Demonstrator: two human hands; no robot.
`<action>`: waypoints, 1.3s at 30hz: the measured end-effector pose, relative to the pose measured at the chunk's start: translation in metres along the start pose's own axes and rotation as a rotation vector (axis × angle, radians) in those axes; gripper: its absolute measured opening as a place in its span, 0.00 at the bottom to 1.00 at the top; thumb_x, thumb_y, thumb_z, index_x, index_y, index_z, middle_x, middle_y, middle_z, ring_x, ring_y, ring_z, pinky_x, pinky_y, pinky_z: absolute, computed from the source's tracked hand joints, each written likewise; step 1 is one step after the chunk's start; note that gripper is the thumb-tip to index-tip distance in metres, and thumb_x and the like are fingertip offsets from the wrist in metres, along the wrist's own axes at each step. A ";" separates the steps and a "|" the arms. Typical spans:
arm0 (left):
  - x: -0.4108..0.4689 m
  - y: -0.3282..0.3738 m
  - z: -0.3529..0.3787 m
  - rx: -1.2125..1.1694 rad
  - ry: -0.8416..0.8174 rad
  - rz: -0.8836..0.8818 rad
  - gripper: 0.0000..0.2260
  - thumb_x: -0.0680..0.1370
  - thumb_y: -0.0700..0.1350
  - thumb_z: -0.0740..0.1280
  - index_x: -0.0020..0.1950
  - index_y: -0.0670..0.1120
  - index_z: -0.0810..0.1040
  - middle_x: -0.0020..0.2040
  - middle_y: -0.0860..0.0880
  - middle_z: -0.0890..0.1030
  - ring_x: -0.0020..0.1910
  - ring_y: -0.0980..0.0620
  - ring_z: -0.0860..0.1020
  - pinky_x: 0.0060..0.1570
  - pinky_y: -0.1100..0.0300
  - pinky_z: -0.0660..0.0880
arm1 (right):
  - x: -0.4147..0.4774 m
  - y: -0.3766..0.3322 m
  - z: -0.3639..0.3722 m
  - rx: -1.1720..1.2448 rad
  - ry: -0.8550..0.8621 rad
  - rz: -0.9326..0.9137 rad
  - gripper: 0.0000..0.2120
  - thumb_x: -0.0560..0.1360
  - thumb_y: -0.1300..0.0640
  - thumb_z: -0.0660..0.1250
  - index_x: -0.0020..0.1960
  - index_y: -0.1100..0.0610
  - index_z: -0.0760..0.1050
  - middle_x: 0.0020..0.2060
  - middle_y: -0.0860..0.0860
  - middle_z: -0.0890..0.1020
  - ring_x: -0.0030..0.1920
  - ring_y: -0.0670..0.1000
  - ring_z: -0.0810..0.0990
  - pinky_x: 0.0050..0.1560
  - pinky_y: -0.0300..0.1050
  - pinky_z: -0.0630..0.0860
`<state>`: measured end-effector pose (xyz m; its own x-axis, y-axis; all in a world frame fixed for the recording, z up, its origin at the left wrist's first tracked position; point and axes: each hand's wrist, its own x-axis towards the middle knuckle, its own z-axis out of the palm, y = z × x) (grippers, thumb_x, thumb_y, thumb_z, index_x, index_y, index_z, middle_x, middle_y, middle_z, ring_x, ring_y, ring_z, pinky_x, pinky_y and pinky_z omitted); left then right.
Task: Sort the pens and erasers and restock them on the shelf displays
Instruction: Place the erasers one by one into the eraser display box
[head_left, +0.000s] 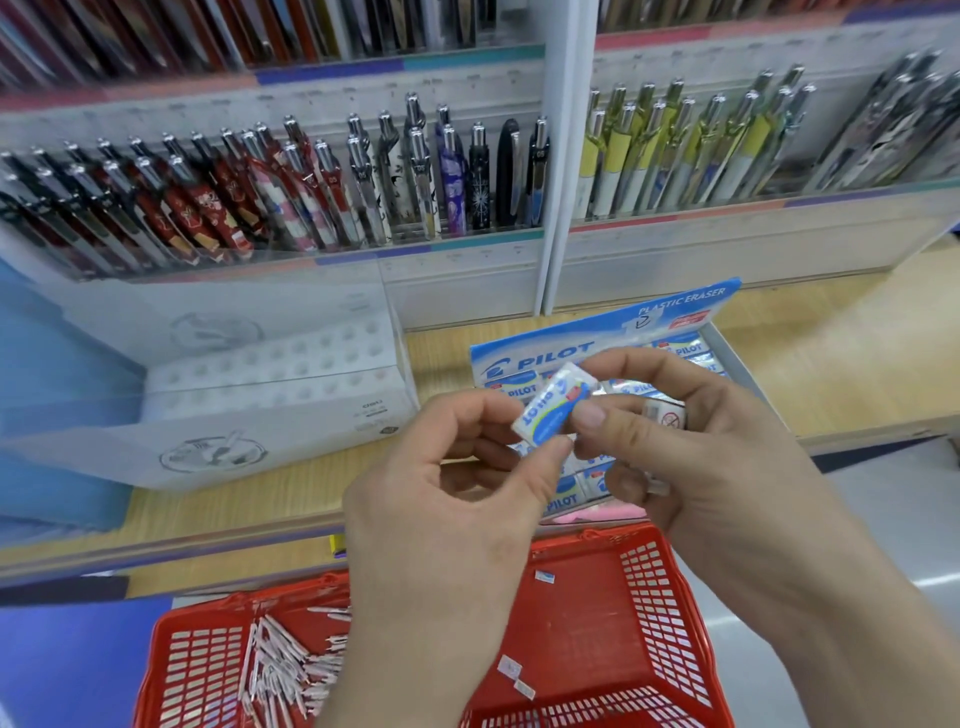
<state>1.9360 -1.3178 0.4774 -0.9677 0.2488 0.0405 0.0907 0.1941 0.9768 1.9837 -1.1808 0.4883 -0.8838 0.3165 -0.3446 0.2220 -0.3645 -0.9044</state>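
My left hand (441, 499) pinches a white and blue Pilot eraser (550, 405) between thumb and forefinger, above the shelf edge. The thumb of my right hand (696, 447) touches that eraser's lower end, and this hand's curled fingers hold several more wrapped erasers (660, 410). Just behind the hands stands the blue Pilot plastic eraser display box (540, 353), partly filled with erasers. Below is a red shopping basket (613, 623) with many pink and white pens (280, 670) on its left side and a few small erasers (511, 667) on its floor.
A white tiered pen holder (270, 374) with round holes stands left of the box on the wooden shelf (841, 374). Behind, clear racks hold dark, red and patterned pens (291, 182) and yellow pens (675, 150). A blue panel (57, 405) is at far left.
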 end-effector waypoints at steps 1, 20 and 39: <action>-0.001 0.000 0.001 0.011 0.005 -0.007 0.14 0.61 0.53 0.78 0.42 0.55 0.80 0.35 0.53 0.82 0.32 0.56 0.80 0.33 0.66 0.76 | 0.000 0.001 0.002 0.004 0.020 -0.001 0.16 0.59 0.60 0.79 0.44 0.53 0.80 0.37 0.58 0.83 0.34 0.54 0.72 0.25 0.37 0.68; 0.013 -0.019 -0.009 0.069 -0.082 -0.066 0.06 0.69 0.47 0.73 0.43 0.57 0.83 0.37 0.55 0.82 0.36 0.59 0.79 0.39 0.61 0.78 | 0.010 -0.004 0.003 -0.479 0.021 -0.093 0.10 0.68 0.62 0.74 0.45 0.50 0.81 0.39 0.53 0.82 0.39 0.54 0.81 0.39 0.51 0.82; 0.019 -0.034 0.006 0.414 0.063 0.102 0.12 0.71 0.45 0.73 0.54 0.50 0.83 0.41 0.57 0.79 0.38 0.59 0.77 0.40 0.58 0.79 | 0.028 0.011 0.010 -1.067 0.144 -0.312 0.10 0.72 0.62 0.68 0.48 0.49 0.73 0.39 0.40 0.80 0.46 0.41 0.76 0.41 0.38 0.73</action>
<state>1.9162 -1.3143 0.4438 -0.9602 0.2306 0.1576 0.2610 0.5394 0.8006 1.9576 -1.1843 0.4715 -0.9218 0.3867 -0.0285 0.2996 0.6638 -0.6853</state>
